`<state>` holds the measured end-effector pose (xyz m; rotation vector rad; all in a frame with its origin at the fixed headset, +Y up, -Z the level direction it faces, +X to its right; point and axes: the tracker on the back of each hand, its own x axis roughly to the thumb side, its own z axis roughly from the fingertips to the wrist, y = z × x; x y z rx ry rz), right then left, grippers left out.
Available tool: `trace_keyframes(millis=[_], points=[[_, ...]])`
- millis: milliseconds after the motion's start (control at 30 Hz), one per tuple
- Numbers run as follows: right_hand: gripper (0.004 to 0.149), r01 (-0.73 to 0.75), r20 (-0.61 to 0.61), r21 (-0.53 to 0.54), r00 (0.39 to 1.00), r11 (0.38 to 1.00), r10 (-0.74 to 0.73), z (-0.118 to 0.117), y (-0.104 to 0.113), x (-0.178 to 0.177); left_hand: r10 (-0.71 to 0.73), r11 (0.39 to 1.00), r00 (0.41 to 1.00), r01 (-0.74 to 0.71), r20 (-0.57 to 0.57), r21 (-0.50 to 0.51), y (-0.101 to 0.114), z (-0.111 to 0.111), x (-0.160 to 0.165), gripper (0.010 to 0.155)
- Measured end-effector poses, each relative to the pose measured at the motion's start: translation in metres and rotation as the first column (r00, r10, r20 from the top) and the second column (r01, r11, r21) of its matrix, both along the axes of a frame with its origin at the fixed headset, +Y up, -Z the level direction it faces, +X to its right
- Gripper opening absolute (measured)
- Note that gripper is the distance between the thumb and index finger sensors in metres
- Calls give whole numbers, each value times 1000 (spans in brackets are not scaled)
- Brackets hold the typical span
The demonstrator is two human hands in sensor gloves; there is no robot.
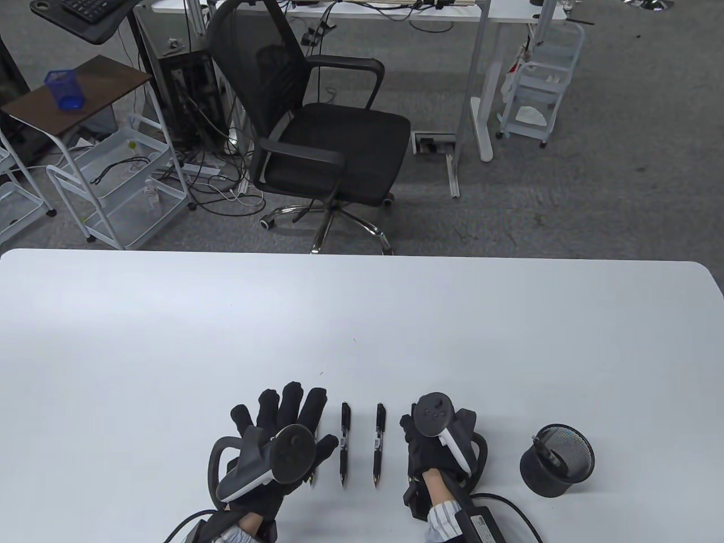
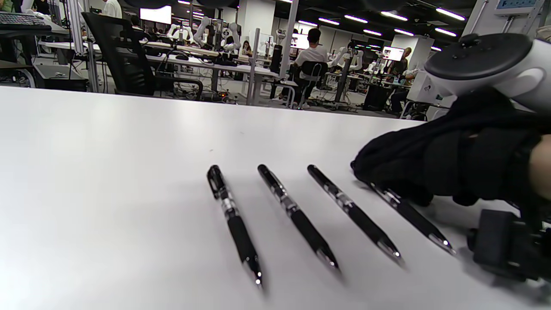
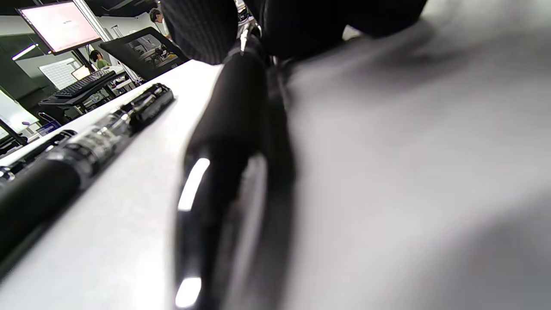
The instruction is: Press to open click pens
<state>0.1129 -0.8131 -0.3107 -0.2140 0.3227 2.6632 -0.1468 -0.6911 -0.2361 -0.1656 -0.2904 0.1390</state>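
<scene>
Four slim black plastic click pens (image 2: pixel 234 221) lie parallel on the white table (image 1: pixel 362 339), tips toward six o'clock. The right hand (image 1: pixel 435 447) curls over the rightmost; the left hand (image 1: pixel 283 430) rests flat, fingers spread. The pens look light, rigid and smooth; the ribbed grip suits holding.

No text, label, brand or number can be read anywhere
</scene>
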Motion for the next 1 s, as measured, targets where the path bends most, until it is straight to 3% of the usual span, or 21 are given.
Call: trace_keyframes(millis=[733, 867, 1000], points=[[69, -39, -10, -18, 999, 999, 39, 2, 1, -5, -6, 1000, 1000, 6, 4, -4, -2, 0, 1, 72], [70, 12, 1, 46, 1000, 999, -12, 6, 5, -3, -7, 1000, 1000, 7, 4, -3, -2, 0, 1, 72], [70, -30, 14, 154, 1000, 988, 28, 11, 23, -4, -8, 1000, 1000, 8, 6, -2, -2, 1, 2, 72]])
